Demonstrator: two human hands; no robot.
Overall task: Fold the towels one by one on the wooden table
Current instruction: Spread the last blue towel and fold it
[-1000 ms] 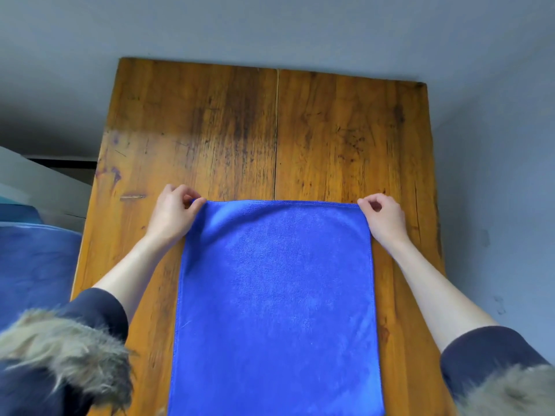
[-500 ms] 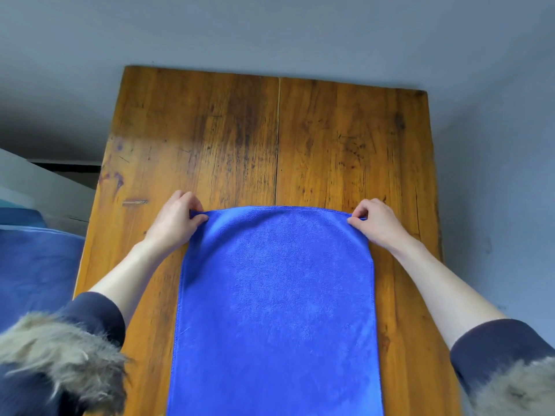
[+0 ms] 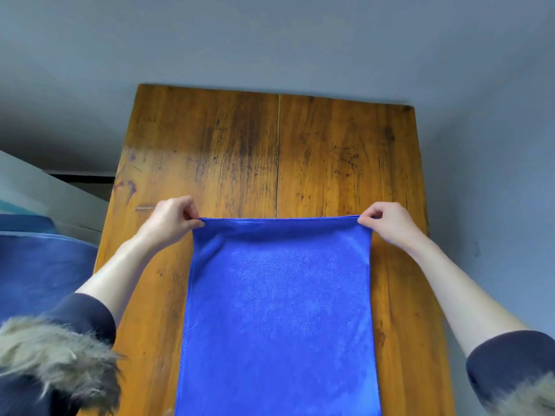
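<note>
A bright blue towel (image 3: 279, 310) lies lengthwise on the wooden table (image 3: 270, 151), its near end running out of the bottom of the view. My left hand (image 3: 171, 220) pinches the towel's far left corner and my right hand (image 3: 387, 220) pinches the far right corner. The far edge is lifted off the wood and stretched taut between the two hands. Both forearms are bare, with dark sleeves and fur cuffs pushed up.
A heap of dark blue fabric (image 3: 39, 265) sits off the table's left side, beside a white surface (image 3: 36, 190). Grey floor (image 3: 495, 145) surrounds the table. Bare wood stretches beyond the towel to the far edge.
Both hands closed on the towel's far corners and raised that edge off the table, pulling it straight. The view tilted so the table appears lower.
</note>
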